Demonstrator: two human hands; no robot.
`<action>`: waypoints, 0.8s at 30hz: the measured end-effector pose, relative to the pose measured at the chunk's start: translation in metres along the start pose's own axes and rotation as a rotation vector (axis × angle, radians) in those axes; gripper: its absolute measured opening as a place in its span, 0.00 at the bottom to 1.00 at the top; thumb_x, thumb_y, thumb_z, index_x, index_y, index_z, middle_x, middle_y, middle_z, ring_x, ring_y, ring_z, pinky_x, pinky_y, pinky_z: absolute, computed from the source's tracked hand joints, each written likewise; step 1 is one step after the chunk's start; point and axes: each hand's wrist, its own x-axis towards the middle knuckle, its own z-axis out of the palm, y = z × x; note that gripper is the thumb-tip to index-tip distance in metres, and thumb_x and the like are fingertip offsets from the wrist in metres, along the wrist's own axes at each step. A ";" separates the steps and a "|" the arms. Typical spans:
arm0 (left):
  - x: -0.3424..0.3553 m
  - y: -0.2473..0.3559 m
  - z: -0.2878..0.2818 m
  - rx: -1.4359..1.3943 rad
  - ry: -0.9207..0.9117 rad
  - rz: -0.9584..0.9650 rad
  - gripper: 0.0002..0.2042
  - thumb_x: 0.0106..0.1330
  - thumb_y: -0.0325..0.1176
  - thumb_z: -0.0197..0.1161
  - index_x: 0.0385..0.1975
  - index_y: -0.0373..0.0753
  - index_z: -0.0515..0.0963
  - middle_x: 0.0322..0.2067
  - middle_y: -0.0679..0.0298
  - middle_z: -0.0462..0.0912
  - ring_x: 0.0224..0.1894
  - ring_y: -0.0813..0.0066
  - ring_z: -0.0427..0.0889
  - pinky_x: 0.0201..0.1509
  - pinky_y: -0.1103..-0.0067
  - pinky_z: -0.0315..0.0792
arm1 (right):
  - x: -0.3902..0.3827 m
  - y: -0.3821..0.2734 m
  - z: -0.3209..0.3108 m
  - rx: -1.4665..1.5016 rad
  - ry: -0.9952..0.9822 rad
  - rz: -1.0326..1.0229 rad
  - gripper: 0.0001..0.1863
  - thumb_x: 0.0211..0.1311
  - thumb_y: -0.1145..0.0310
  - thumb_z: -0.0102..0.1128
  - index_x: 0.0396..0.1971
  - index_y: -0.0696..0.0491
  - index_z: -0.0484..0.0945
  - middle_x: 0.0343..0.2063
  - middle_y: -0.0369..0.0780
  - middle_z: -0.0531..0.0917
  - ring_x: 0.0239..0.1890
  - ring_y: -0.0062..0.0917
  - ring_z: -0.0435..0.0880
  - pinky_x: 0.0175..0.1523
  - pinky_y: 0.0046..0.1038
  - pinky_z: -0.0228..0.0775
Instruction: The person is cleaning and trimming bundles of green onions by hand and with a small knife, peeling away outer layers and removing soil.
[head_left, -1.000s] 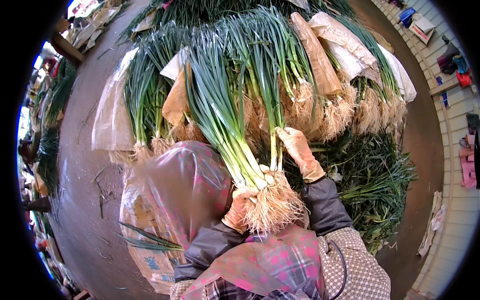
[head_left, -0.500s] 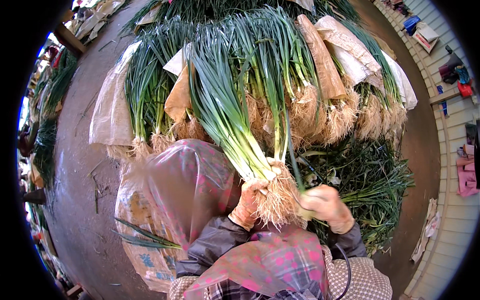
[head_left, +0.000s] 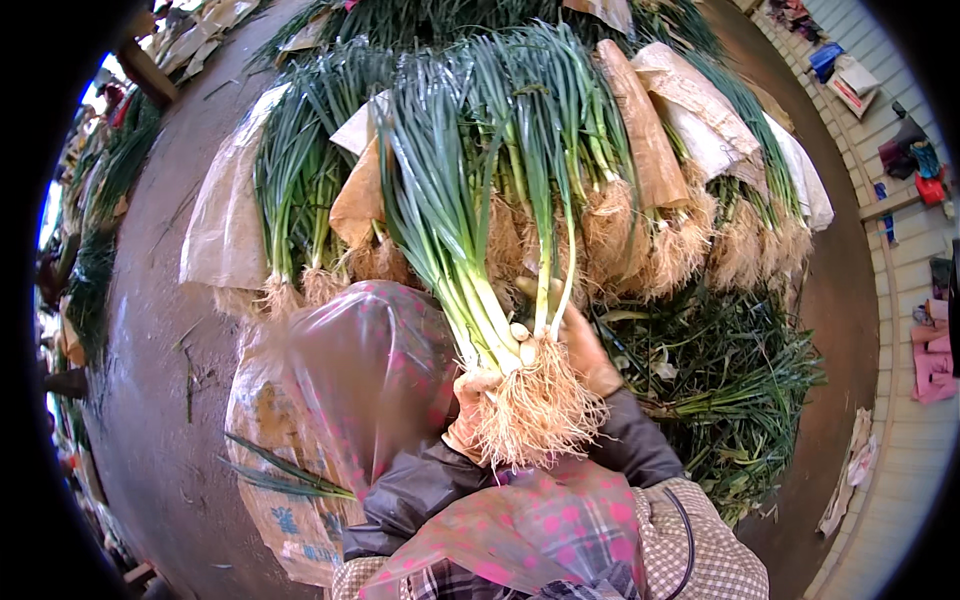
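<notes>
A bunch of green onions point(head_left: 470, 250), with white stalks and a tuft of pale roots point(head_left: 540, 410), stands upright in front of me. My left hand point(head_left: 463, 425), in an orange glove, grips the bunch from the left just above the roots. My right hand point(head_left: 588, 348), also gloved, closes on the right side of the bunch and presses a couple of stalks against it. Both dark sleeves come up from the lower edge.
Behind the bunch lie several bundles of green onions point(head_left: 640, 220) wrapped in brown paper and sacks. A heap of loose green leaves point(head_left: 730, 400) lies at the right. A blurred pink-patterned cloth point(head_left: 365, 370) and a printed sack point(head_left: 265, 470) are at the left on the concrete floor point(head_left: 170, 330).
My right hand reached to the pile behind, dropped low to the right, and has now come back against the bunch with more stalks. My left hand has kept its grip.
</notes>
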 end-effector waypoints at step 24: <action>0.011 -0.005 -0.047 0.585 0.087 0.020 0.26 0.51 0.30 0.61 0.54 0.34 0.72 0.41 0.59 0.82 0.40 0.72 0.81 0.40 0.82 0.75 | 0.116 -0.047 0.004 -2.337 0.280 -0.367 0.25 0.72 0.48 0.47 0.24 0.48 0.83 0.12 0.34 0.77 0.14 0.20 0.76 0.19 0.30 0.69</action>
